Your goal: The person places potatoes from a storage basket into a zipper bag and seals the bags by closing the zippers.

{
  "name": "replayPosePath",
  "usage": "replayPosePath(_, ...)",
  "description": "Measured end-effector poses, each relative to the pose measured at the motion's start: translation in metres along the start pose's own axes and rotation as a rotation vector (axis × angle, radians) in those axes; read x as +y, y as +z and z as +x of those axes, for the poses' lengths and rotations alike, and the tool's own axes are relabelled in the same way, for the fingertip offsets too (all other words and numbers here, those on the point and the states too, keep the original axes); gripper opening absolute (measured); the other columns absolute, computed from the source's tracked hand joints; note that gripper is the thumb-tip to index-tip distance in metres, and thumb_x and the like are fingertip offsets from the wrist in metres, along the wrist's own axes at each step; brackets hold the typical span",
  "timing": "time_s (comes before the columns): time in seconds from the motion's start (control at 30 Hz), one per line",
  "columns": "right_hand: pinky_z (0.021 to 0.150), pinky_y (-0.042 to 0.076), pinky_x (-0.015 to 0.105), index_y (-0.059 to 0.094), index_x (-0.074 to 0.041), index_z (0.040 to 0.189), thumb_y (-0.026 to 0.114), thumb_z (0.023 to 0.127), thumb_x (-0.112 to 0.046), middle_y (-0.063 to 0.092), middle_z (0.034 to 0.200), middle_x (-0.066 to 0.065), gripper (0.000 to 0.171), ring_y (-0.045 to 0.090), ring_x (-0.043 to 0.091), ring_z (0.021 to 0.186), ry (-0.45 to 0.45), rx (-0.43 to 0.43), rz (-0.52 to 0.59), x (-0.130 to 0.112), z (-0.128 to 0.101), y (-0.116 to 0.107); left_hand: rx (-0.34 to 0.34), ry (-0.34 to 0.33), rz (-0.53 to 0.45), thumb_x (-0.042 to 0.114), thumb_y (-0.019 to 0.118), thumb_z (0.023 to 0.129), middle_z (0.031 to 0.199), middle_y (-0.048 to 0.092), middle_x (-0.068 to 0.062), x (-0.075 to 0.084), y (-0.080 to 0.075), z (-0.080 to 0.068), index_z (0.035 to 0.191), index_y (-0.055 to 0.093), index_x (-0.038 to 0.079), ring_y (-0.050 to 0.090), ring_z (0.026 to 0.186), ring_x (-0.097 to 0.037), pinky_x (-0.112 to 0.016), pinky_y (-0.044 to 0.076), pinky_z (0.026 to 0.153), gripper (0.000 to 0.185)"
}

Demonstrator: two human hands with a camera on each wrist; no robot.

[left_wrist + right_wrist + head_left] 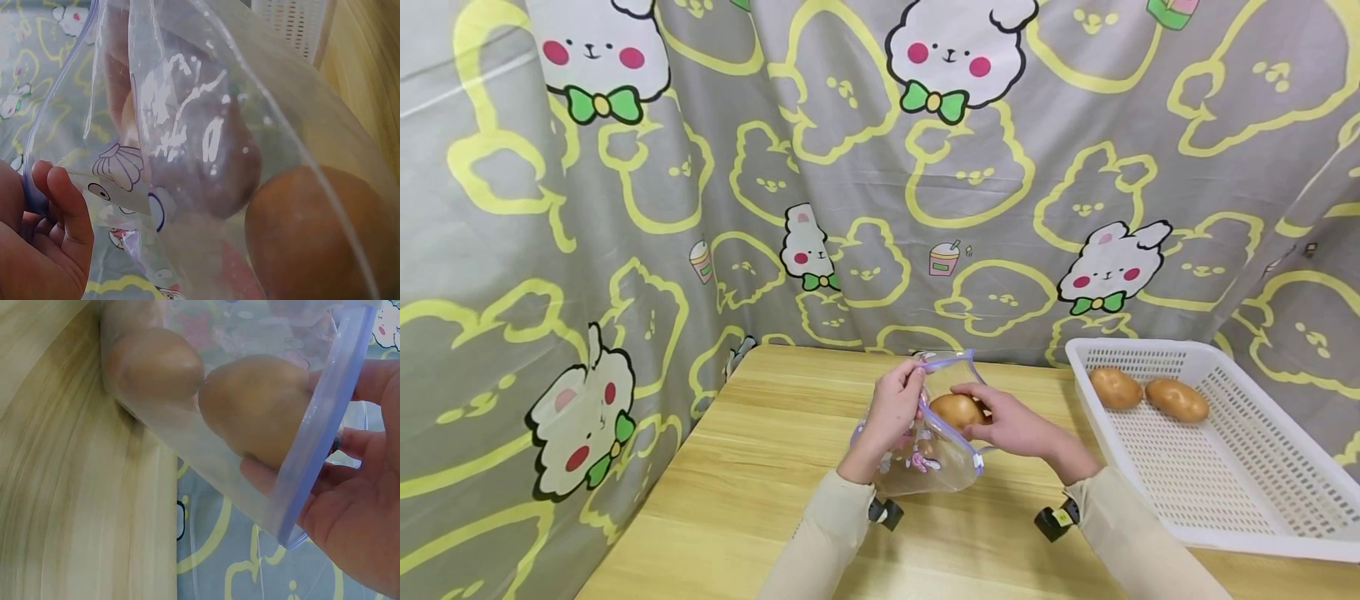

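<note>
A clear zip bag (934,463) with a purple rim and cartoon prints stands on the wooden table (760,467). My left hand (895,402) pinches the bag's rim and holds its mouth up. My right hand (1009,423) grips a brown potato (957,410) at the bag's mouth. In the right wrist view, that potato (259,406) sits just inside the purple rim (325,425), with another potato (153,362) deeper in the bag. The left wrist view shows my fingers (59,206) on the bag's film (187,112) and a potato (312,244) behind it.
A white perforated basket (1150,348) sits on the table to the right, holding two potatoes (1116,387) (1177,400). A grey cartoon-print curtain (850,167) hangs behind and to the left of the table.
</note>
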State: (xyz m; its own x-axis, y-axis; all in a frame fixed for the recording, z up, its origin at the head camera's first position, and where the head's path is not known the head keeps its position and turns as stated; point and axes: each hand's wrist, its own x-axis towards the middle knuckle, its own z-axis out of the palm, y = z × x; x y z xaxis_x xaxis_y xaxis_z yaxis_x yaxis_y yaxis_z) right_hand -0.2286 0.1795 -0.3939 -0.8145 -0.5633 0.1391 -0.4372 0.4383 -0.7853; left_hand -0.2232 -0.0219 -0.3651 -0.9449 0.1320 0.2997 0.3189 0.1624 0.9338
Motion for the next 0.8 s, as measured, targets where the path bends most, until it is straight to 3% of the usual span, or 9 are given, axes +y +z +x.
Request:
replayPosePath(0.13, 0.076, 0.054, 0.029, 0.042, 0.003, 0.135, 0.066, 0.084, -0.006, 0.054, 0.122, 0.019, 0.057, 0.057, 0.028, 0.102, -0.002, -0.001, -0.025, 0.003, 0.001, 0.000, 0.012, -0.005, -0.003, 0.010, 0.046, 0.100, 0.058, 0.052, -0.005, -0.022, 0.003, 0.008, 0.107, 0.063, 0.000, 0.042, 0.038, -0.009, -0.018, 0.031, 0.032, 0.021)
replayPosePath(0.2, 0.073, 0.054, 0.029, 0.044, 0.004, 0.133, 0.067, 0.083, -0.006, 0.056, 0.119, 0.019, 0.056, 0.058, 0.028, 0.101, -0.020, -0.001, -0.067, 0.005, 0.001, 0.000, 0.015, -0.002, -0.002, 0.012, 0.047, 0.100, 0.057, 0.051, -0.002, -0.025, 0.003, 0.009, 0.106, 0.064, 0.002, 0.042, 0.038, -0.008, -0.018, 0.031, 0.032, 0.021)
replayPosePath(0.43, 0.073, 0.054, 0.028, 0.051, 0.001, 0.130, 0.071, 0.082, -0.007, 0.061, 0.113, 0.012, 0.054, 0.060, 0.022, 0.096, -0.073, -0.007, -0.191, 0.007, 0.001, 0.000, 0.023, -0.003, 0.006, 0.012, 0.047, 0.099, 0.058, 0.053, -0.007, -0.025, 0.004, 0.010, 0.105, 0.064, 0.000, 0.042, 0.037, -0.005, -0.017, 0.031, 0.032, 0.021)
replayPosePath(0.5, 0.076, 0.054, 0.030, 0.051, 0.002, 0.131, 0.071, 0.082, -0.007, 0.061, 0.115, 0.014, 0.053, 0.060, 0.025, 0.099, -0.069, -0.009, -0.174, 0.008, 0.001, 0.000, 0.020, -0.006, 0.008, 0.008, 0.046, 0.099, 0.060, 0.054, -0.013, -0.014, 0.003, 0.006, 0.106, 0.063, -0.003, 0.041, 0.038, -0.005, -0.015, 0.030, 0.033, 0.021)
replayPosePath(0.6, 0.082, 0.054, 0.038, 0.051, 0.005, 0.130, 0.069, 0.084, -0.007, 0.057, 0.122, 0.020, 0.050, 0.058, 0.032, 0.105, -0.066, -0.011, -0.139, 0.010, 0.000, -0.001, 0.014, -0.018, 0.009, 0.009, 0.046, 0.100, 0.060, 0.054, -0.011, -0.014, 0.003, 0.006, 0.105, 0.063, -0.001, 0.041, 0.039, -0.006, -0.015, 0.031, 0.034, 0.021)
replayPosePath(0.67, 0.086, 0.052, 0.043, 0.052, 0.005, 0.128, 0.068, 0.085, -0.006, 0.055, 0.124, 0.022, 0.047, 0.057, 0.036, 0.108, -0.060, -0.007, -0.121, 0.010, 0.000, -0.002, 0.012, -0.016, 0.006, 0.010, 0.046, 0.099, 0.058, 0.053, -0.006, -0.014, 0.002, 0.006, 0.104, 0.064, 0.001, 0.042, 0.039, -0.007, -0.016, 0.032, 0.034, 0.021)
replayPosePath(0.73, 0.087, 0.051, 0.045, 0.054, 0.004, 0.126, 0.067, 0.086, -0.006, 0.055, 0.125, 0.022, 0.043, 0.056, 0.038, 0.110, -0.057, -0.004, -0.115, 0.010, -0.001, -0.002, 0.013, -0.017, 0.003, 0.013, 0.046, 0.100, 0.057, 0.051, 0.000, -0.026, 0.004, 0.010, 0.103, 0.064, 0.005, 0.043, 0.039, -0.007, -0.017, 0.033, 0.034, 0.020)
replayPosePath(0.8, 0.086, 0.052, 0.044, 0.056, 0.002, 0.124, 0.067, 0.086, -0.006, 0.056, 0.124, 0.021, 0.040, 0.056, 0.037, 0.110, -0.056, 0.000, -0.117, 0.008, -0.001, -0.003, 0.011, -0.020, 0.004, 0.013, 0.046, 0.100, 0.057, 0.051, -0.001, -0.026, 0.004, 0.010, 0.104, 0.064, 0.002, 0.043, 0.039, -0.008, -0.017, 0.033, 0.034, 0.021)
